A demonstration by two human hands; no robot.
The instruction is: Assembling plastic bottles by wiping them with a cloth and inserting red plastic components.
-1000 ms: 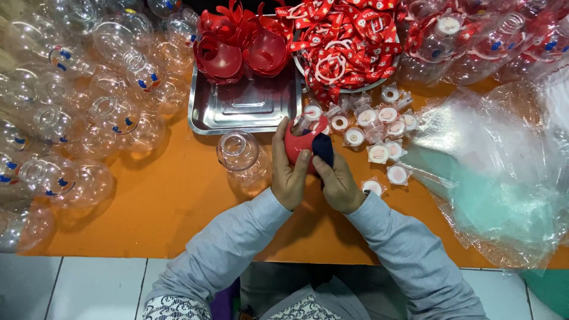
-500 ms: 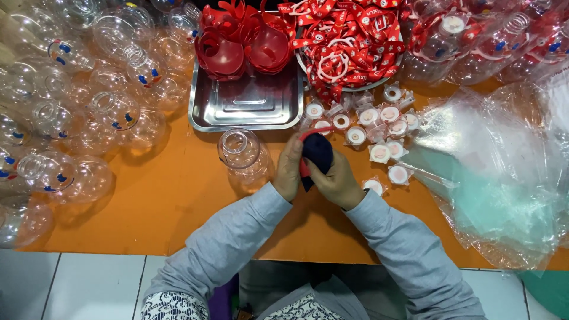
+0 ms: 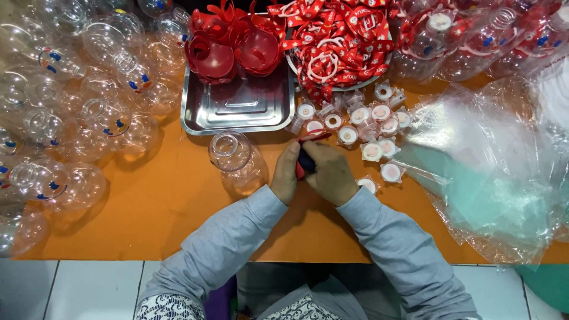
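Observation:
My left hand [image 3: 285,173] and my right hand [image 3: 332,173] are closed together over the orange table [image 3: 148,207], both gripping a small red piece with a dark blue part [image 3: 304,161] pressed between them. Most of that piece is hidden by my fingers; a red edge sticks out at the top. A clear round plastic bottle [image 3: 236,159] lies just left of my left hand, its mouth facing up. Several small white caps [image 3: 372,151] lie scattered to the right of my hands.
A steel tray [image 3: 240,109] holds red plastic pieces [image 3: 228,50] at its far end. A bowl of red and white straps [image 3: 338,41] sits behind. Many clear bottles [image 3: 71,112] fill the left side. Clear plastic bags [image 3: 498,172] cover the right.
My hands have closed more tightly around the red and blue piece and turned it. Less of the red shows than a second ago.

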